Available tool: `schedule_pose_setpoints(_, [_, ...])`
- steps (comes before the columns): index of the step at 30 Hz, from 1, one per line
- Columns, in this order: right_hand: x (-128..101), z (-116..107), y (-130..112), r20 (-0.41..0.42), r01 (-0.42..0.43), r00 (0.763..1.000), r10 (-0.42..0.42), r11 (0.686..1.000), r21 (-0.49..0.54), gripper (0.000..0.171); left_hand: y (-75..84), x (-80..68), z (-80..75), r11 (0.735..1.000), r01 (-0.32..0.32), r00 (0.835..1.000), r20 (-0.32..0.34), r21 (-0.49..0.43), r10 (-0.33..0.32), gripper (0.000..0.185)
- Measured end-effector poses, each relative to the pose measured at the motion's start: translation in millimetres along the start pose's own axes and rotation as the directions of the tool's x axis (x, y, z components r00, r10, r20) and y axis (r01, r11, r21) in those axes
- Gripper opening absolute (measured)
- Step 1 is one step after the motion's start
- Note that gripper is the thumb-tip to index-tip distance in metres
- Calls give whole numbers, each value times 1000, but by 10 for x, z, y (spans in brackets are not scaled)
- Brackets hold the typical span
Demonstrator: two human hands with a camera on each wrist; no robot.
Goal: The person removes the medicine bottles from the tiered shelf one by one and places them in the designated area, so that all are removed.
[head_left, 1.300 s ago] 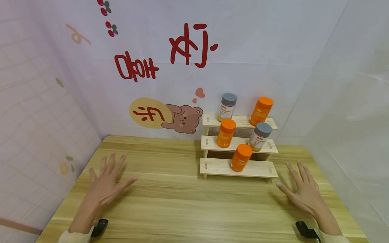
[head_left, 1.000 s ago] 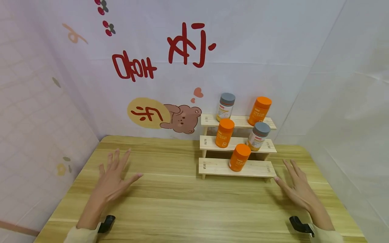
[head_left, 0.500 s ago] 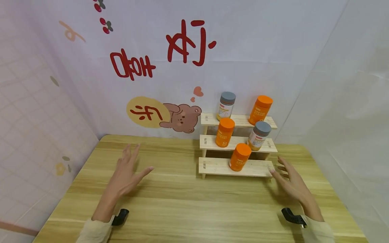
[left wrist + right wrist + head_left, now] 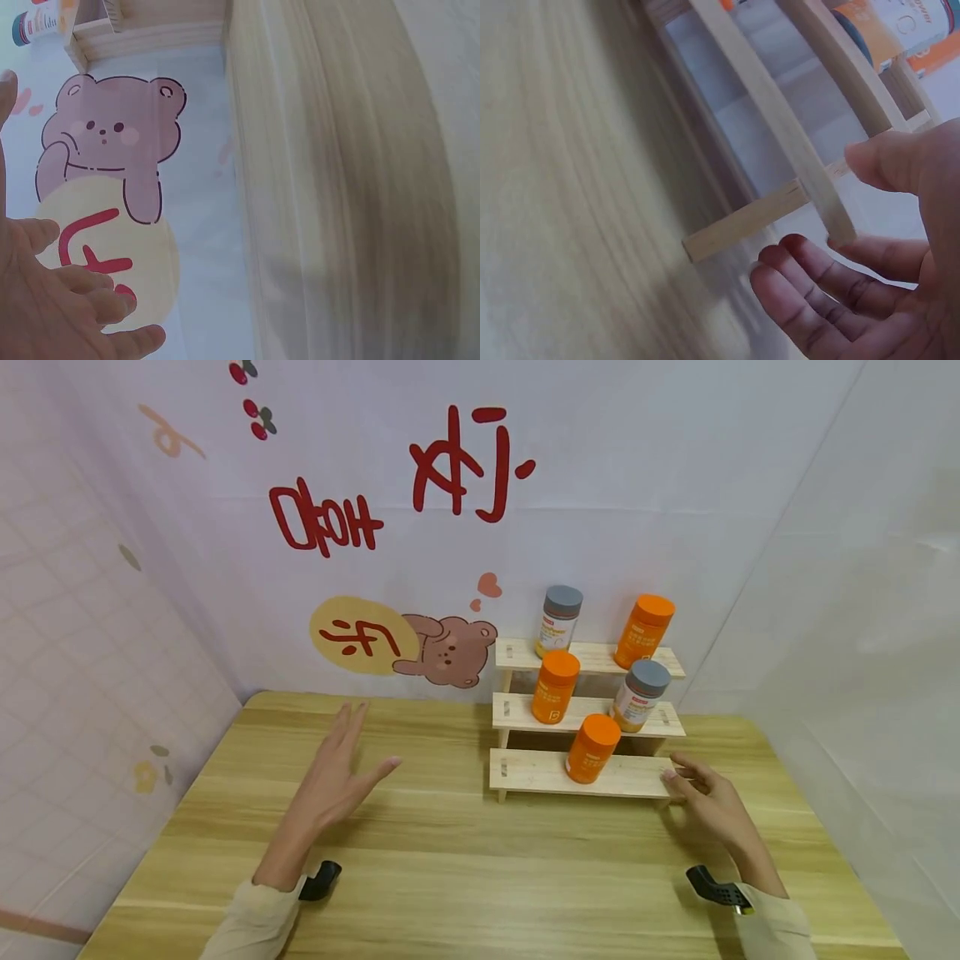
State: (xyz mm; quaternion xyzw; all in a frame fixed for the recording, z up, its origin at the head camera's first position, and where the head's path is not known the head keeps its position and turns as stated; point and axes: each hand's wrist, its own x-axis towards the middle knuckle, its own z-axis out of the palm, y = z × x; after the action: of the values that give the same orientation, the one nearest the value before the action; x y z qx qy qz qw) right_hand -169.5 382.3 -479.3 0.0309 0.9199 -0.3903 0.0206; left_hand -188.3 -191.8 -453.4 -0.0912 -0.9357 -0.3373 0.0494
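My right hand (image 4: 716, 810) is at the right end of a three-step wooden rack (image 4: 525, 768), thumb overlapping the bottom step's end in the head view. In the right wrist view its fingers (image 4: 787, 289) are bent loosely beside the plank (image 4: 780, 124), the index fingertip right at the plank's end and the thumb above it with a gap. My left hand (image 4: 330, 781) hovers over the left of the table, fingers extended, thumb apart, holding nothing. On the bottom step stands an orange bottle (image 4: 592, 749); the middle step bears another orange bottle (image 4: 556, 687) and a grey-capped bottle (image 4: 639, 697).
The top step carries a grey-capped bottle (image 4: 559, 621) and an orange bottle (image 4: 643, 632). Behind the wooden table (image 4: 480, 868) hangs a white cloth (image 4: 637, 460) with red lettering and a printed bear (image 4: 453, 653). Pale sheets flank both sides.
Both hands have moved inward from the table's sides. My right hand has come to the rack's right end, its fingers bending more. My left hand has shifted right and slightly forward. The bottles stay put.
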Motion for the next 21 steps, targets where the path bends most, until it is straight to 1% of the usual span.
schedule_pose_setpoints(5, [11,-1,3,8,-39,999,39,997,71,70,51,33,45,1000,-17,1000,-13,-5,17,100])
schedule_pose_setpoints(9, [25,-2,5,19,-60,998,59,993,97,72,109,62,76,999,-33,999,-20,-20,33,100])
schedule_pose_setpoints(14, [50,-8,16,21,-66,998,64,991,119,73,175,103,123,998,-47,999,-16,-38,47,99])
schedule_pose_setpoints(18, [51,-12,22,23,-72,997,69,983,167,72,212,133,159,997,-62,998,-14,-52,61,98])
schedule_pose_setpoints(21, [46,-4,0,27,-71,997,67,978,197,72,242,156,155,995,-76,997,-20,-66,74,97])
